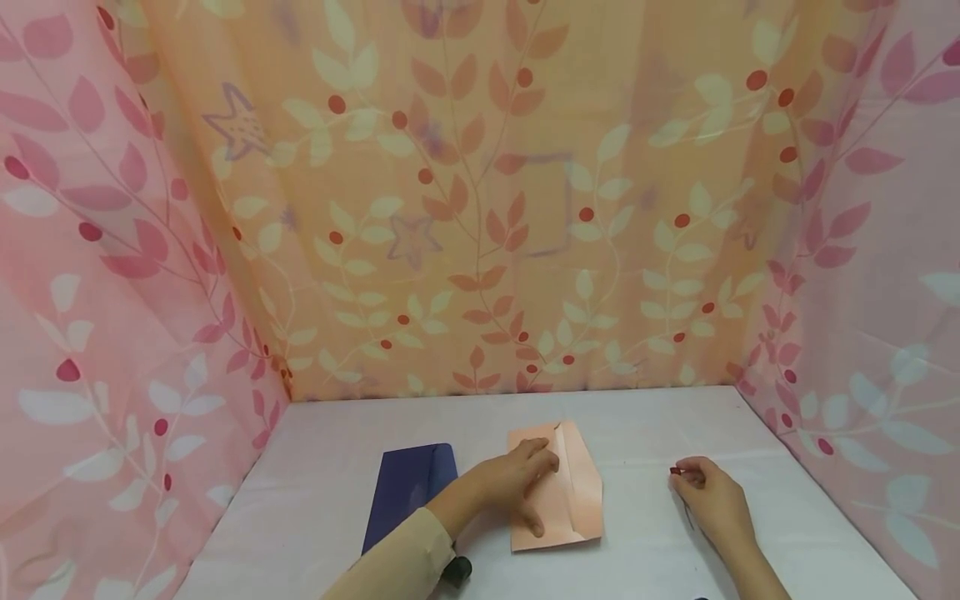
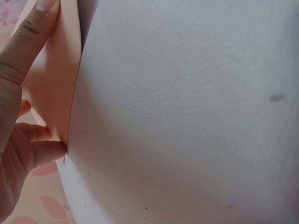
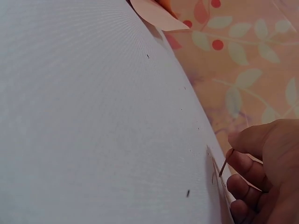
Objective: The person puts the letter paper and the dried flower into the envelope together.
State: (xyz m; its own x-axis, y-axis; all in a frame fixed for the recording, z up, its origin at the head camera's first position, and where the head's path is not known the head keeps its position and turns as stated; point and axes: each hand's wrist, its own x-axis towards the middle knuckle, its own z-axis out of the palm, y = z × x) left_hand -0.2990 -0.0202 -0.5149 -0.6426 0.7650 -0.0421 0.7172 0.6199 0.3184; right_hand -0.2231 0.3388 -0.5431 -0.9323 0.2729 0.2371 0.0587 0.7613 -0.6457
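A peach envelope (image 1: 551, 496) lies on the white table with its flap folded out to the right. My left hand (image 1: 517, 483) rests across it, thumb and fingers spread; the left wrist view shows the thumb on the paper (image 2: 58, 88) and fingertips at its edge. Off to the right, apart from the envelope, my right hand (image 1: 712, 500) pinches a small dark red thing (image 1: 676, 471) between thumb and index finger. A thin strand (image 3: 225, 163) hangs from that pinch in the right wrist view; its exact kind is unclear.
A dark blue envelope (image 1: 401, 496) lies left of the peach one, partly behind my left forearm. Beside the sleeve sits a black rounded object (image 1: 456, 571), mostly hidden. Patterned curtains (image 1: 480, 200) enclose the table (image 1: 637, 433) at the back and both sides.
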